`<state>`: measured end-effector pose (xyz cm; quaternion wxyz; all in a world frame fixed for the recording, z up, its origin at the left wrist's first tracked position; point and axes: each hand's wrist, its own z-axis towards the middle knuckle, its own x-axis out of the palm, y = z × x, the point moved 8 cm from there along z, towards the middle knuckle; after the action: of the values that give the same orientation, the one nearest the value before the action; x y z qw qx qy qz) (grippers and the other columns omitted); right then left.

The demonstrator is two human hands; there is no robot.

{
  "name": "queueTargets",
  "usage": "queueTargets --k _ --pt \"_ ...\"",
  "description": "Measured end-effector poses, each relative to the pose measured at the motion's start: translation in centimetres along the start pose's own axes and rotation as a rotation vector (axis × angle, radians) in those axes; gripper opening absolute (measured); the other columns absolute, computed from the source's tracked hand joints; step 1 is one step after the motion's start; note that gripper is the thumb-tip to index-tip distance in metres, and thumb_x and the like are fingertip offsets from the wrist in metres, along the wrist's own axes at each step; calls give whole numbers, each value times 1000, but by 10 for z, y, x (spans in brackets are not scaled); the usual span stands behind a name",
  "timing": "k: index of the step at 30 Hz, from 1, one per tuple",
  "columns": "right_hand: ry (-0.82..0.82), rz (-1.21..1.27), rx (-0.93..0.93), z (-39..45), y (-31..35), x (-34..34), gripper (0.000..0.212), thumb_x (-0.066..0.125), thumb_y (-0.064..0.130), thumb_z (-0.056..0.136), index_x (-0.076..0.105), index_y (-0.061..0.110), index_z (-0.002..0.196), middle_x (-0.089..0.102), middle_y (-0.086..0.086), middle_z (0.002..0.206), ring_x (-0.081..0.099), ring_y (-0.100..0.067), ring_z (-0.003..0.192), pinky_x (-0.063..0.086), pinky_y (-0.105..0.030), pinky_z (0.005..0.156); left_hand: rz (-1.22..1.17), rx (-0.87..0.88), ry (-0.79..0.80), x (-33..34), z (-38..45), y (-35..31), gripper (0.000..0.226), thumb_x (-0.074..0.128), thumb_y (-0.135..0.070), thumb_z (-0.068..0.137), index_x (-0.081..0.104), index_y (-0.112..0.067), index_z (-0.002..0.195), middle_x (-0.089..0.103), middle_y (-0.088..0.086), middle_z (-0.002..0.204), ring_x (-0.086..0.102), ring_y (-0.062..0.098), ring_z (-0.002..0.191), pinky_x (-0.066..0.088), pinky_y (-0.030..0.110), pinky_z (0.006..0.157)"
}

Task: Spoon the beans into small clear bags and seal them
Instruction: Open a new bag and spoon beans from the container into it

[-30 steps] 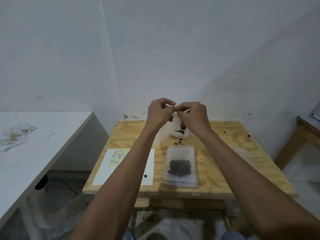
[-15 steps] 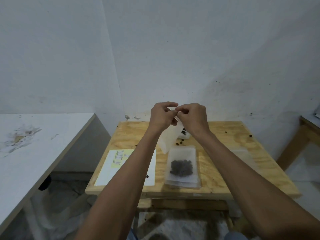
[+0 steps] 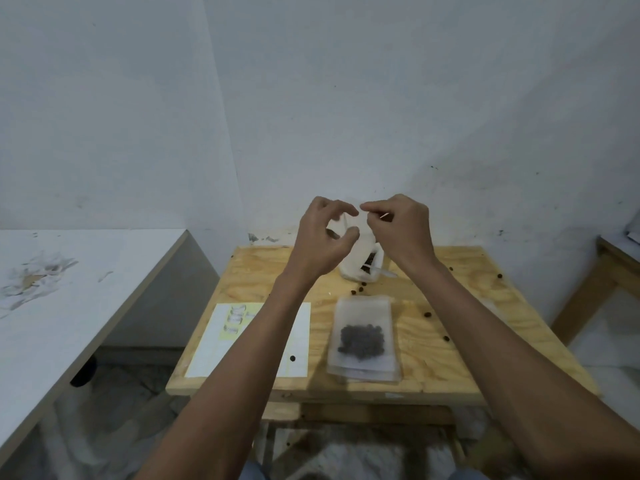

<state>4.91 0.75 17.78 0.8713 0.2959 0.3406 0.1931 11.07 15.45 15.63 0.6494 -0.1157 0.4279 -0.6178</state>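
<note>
Both hands pinch 1 small clear bag [image 3: 349, 225] — left hand [image 3: 323, 237] and right hand [image 3: 401, 226] at its mouth; bean tub [image 3: 360, 268] lies just beyond — below.

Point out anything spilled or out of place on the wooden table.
Loose beans lie scattered over the wooden table, some just in front of the white container, others toward the right edge. One sits on the paper sheet. They look spilled during spooning.
</note>
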Motion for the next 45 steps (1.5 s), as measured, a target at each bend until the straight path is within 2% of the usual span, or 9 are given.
queueTargets --k 2,4,8,14,18,23,34,41,45 --pt "33 92 39 2 3 0 28 65 5 90 81 20 106 70 3 86 66 -4 70 49 -10 70 18 14 90 5 -1 5 54 82 -45 73 61 -31 121 46 0 143 37 10 143 43 25 102" --pt "82 205 95 4 3 3 27 66 5 89 81 19 106 73 4 87 70 -11 65 55 -19 70 34 66 124 4 -1 0 71 90 -45 71 53 -29 129 44 -3 151 21 11 154 30 23 113" --pt "180 521 245 6 -2 11 23 67 3 89 82 12 103 78 -5 94 72 -16 76 61 -29 67 14 189 -58 -11 0 -10 75 93 -34 71 54 -12 131 59 -1 131 54 16 129 46 39 106" --pt "232 658 367 8 -23 23 17 68 10 93 82 12 104 74 -1 87 66 -12 70 59 -27 63 29 145 -116 -12 -3 6 84 93 -43 69 52 -13 136 64 -3 122 60 10 115 51 28 93" --pt "145 186 373 5 -77 26 17 73 27 91 82 21 103 77 9 96 69 0 84 57 -24 79 84 38 -72 -10 -6 38 80 89 -56 66 61 -16 130 68 -7 121 63 8 106 52 30 91" --pt "294 -222 432 -12 -132 61 21 75 29 91 79 19 110 76 -4 110 70 -20 97 48 -26 76 121 -67 4 0 -11 73 85 78 -71 63 63 -22 131 67 -11 122 61 4 100 48 24 87" --pt "379 -329 512 -7 -153 96 23 66 2 94 78 11 111 71 -12 123 68 -28 110 56 -31 87 84 -155 119 46 -16 122 82 80 -70 63 62 -28 131 64 -16 123 61 6 101 50 25 78" --pt "475 -432 460 6 -156 88 25 56 9 93 80 12 97 77 -9 100 71 -28 88 62 -41 78 -235 -373 -4 57 -7 143 62 81 -61 68 68 -28 119 74 -10 111 70 9 98 56 25 77" --pt "551 -321 522 -4 -152 96 16 71 19 94 69 15 109 66 -7 99 72 -30 75 61 -36 61 -303 -415 21 68 -4 143 55 82 -51 73 69 -25 119 74 -10 109 69 5 95 52 15 69"
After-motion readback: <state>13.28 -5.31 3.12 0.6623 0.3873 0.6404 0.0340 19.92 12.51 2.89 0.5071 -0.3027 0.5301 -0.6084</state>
